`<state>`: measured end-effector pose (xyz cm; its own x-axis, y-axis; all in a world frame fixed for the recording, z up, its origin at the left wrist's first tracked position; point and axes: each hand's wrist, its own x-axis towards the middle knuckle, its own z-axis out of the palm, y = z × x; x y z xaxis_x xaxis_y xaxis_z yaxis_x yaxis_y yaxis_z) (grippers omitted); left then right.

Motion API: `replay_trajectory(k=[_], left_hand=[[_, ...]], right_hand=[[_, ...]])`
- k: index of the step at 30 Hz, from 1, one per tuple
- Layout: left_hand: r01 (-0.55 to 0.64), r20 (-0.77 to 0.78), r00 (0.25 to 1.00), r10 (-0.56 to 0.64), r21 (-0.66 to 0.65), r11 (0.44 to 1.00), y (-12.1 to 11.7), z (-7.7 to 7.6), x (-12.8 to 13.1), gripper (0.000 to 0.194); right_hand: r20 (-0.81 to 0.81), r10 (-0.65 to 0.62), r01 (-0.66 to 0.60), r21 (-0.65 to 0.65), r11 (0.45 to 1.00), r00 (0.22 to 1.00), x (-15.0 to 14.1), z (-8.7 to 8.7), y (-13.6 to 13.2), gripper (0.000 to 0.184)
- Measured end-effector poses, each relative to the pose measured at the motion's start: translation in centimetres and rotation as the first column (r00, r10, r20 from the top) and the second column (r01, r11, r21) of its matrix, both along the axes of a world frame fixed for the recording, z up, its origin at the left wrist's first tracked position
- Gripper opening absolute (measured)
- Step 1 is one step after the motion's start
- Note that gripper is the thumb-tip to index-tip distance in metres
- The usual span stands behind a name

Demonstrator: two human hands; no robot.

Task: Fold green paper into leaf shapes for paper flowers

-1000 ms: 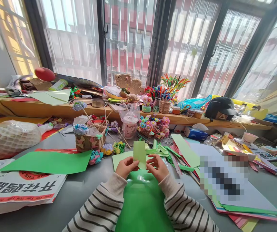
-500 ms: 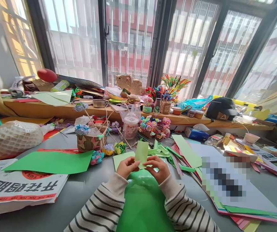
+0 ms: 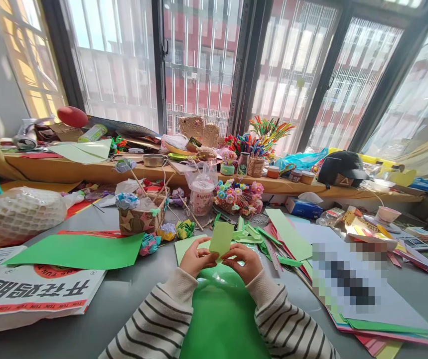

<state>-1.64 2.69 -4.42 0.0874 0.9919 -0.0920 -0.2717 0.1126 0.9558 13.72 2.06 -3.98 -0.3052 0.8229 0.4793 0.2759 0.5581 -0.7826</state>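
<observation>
A small light green paper strip [image 3: 221, 237] stands up between my two hands, tilted slightly to the right. My left hand [image 3: 196, 258] pinches its lower left edge, fingers closed. My right hand [image 3: 244, 260] pinches its lower right edge, fingers curled. Both hands hover over a glossy green sheet [image 3: 221, 314] that lies in front of me on the grey table [image 3: 124, 294]. Striped sleeves cover both my forearms.
A large green sheet [image 3: 79, 251] lies at the left over a printed bag [image 3: 30, 291]. A woven basket [image 3: 139, 215] with paper flowers, green paper strips [image 3: 251, 232] and a stack of coloured sheets [image 3: 363, 299] surround my hands. The cluttered window ledge [image 3: 86, 172] runs behind.
The paper strip has tipped to the right and sunk lower between my fingers. My hands have drawn a little closer together.
</observation>
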Motion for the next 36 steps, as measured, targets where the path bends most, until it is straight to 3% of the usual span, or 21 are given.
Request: replay_trajectory(k=[11, 15, 21, 36], left_hand=[[0.051, 0.004, 0.999, -0.051, 0.016, 0.999, -0.09, -0.14, 0.11, 0.067], [0.037, 0.018, 0.999, -0.037, -0.002, 0.999, -0.2, 0.0, 0.22, 0.065], [0.125, -0.055, 0.991, -0.123, 0.03, 0.992, -0.02, -0.55, 0.1, 0.07], [0.123, -0.07, 0.99, -0.119, 0.056, 0.991, -0.31, -0.42, 0.24, 0.065]], right_hand=[[-0.06, -0.069, 0.057, -0.18, 0.982, 0.996, -0.24, -0.34, 0.05, 0.011], [-0.048, -0.077, 0.068, -0.161, 0.985, 0.996, -0.2, -0.25, 0.0, 0.011], [-0.011, -0.099, 0.096, -0.146, 0.985, 0.995, -0.22, -0.33, -0.08, 0.011], [-0.081, -0.103, 0.086, -0.185, 0.979, 0.991, -0.6, -0.62, -0.17, 0.019]])
